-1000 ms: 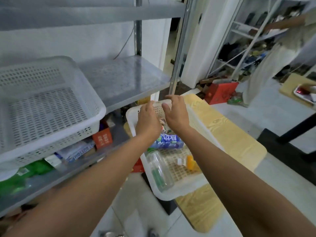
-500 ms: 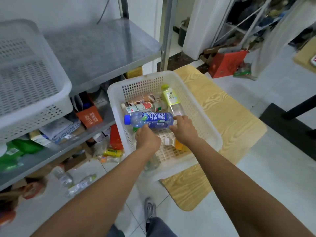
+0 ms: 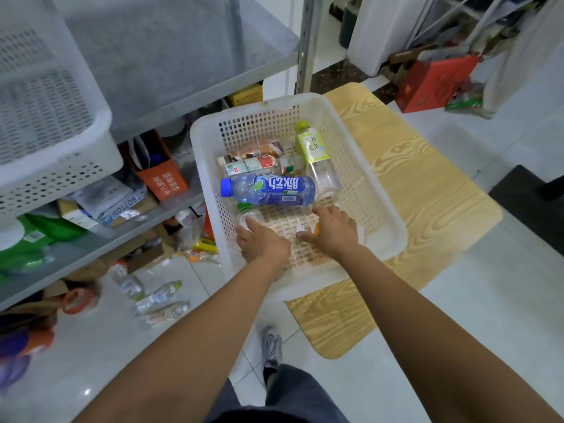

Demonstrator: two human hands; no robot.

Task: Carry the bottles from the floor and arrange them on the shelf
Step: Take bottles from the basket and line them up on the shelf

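Loose floor bottles [image 3: 155,300] are lying near the person's foot, beside the shelf unit, and risking a kick. The left hand [image 3: 263,243] is resting low inside the white basket [image 3: 375,196], a finger touching a clear green-capped bottle [image 3: 247,215]. I cannot tell whether its grip is closing round it. The right hand [image 3: 334,230] is covering a small orange-tipped thing [image 3: 317,229], and its grip is hiding too.

The clear bottle is looking empty, light and slick, so a loose pinch is risking a slip. Just beyond, a blue-labelled bottle [image 3: 268,190] is lying crosswise by the clear one's cap, and a careless lift is likely to roll it. Farther back, a red-and-white bottle [image 3: 248,166] and a lime-labelled bottle [image 3: 314,154] are lying beside it.

The basket is sitting on a wood-grain counter [image 3: 427,184], seemingly overhanging its near edge, so leaning on the rim could tip it. The grey shelf [image 3: 183,56] is standing above.
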